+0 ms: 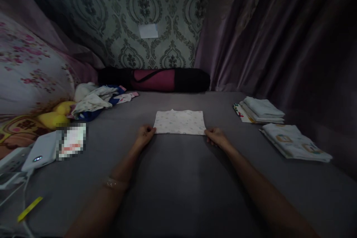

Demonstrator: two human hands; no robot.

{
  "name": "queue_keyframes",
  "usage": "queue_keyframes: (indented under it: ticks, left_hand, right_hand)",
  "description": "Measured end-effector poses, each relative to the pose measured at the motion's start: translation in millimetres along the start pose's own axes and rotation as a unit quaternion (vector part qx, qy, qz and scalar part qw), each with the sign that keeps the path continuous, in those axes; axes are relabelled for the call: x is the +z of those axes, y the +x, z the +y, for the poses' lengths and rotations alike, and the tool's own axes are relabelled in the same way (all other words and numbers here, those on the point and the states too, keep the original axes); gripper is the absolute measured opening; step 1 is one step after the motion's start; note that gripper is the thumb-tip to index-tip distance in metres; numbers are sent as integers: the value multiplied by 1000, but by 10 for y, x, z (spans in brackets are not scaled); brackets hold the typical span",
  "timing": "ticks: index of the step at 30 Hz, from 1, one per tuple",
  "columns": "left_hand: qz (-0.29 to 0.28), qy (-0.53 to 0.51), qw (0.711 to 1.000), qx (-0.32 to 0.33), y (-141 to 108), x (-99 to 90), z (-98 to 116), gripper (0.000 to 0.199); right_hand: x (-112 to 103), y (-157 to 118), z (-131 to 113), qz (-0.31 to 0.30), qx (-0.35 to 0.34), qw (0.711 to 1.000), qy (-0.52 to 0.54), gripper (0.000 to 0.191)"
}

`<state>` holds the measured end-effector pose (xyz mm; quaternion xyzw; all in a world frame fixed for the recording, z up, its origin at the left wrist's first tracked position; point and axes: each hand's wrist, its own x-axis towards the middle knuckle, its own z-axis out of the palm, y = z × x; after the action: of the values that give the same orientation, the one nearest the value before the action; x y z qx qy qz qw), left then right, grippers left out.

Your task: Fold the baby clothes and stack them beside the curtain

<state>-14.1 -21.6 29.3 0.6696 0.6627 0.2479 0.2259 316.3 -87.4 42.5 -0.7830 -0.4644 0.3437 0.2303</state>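
Observation:
A folded white cloth (180, 122) with a small faint print lies on the grey bed sheet (178, 171), in the middle of the head view. Its near left corner is pinched between the thumb and fingers of my left hand (145, 135). At the near right corner, my right hand (216, 137) grips the same cloth in a like pinch. The near edge runs nearly straight between both hands, and a small point of fabric sticks up at the far edge. Whether the cloth is a garment, I cannot tell.
Folded cloths (262, 109) are stacked at the right, with a printed folded cloth (295, 143) nearer. At the left lie crumpled clothes (97, 100), a yellow plush toy (54, 119), a white power bank (43, 150) with cables and a yellow strip (30, 209). Along the wall rests a black-and-maroon long bag (156, 80).

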Motion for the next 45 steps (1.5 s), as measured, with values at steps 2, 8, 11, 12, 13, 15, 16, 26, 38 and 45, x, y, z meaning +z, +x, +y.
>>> queue_keyframes:
  ticks: [2,8,11,12,13,15,16,26,38,45]
  left_hand:
    - [-10,3,1000,5,1,-16,-7,24]
    - [51,62,994,74,65,-32,57,29]
    - [104,94,969,202,118,90,323,31]
    - [87,99,962,240,138,160,441,33]
    - [66,108,955,268,160,241,560,35]
    - [34,139,951,274,207,408,770,40]
    - [20,154,952,264,231,484,850,43]
    - [-48,208,957,199,394,706,824,49]
    - [-66,248,953,163,522,556,487,73]
    - [-30,231,964,126,558,602,394,79]
  right_hand:
    - [-7,-3,-17,-4,2,1000,-7,25]
    - [-56,80,-114,80,-50,993,-77,30]
    - [61,140,-301,162,-210,952,-154,31]
    - [140,162,-388,159,-266,934,-176,33]
    - [233,182,-480,138,-314,919,-194,36]
    - [431,220,-662,103,-371,891,-239,42]
    - [521,236,-740,84,-383,882,-261,44]
    - [746,371,-826,21,-384,873,-301,54]
    - [586,472,-552,51,-398,859,-317,58]
    - [470,525,-456,63,-332,888,-312,66]
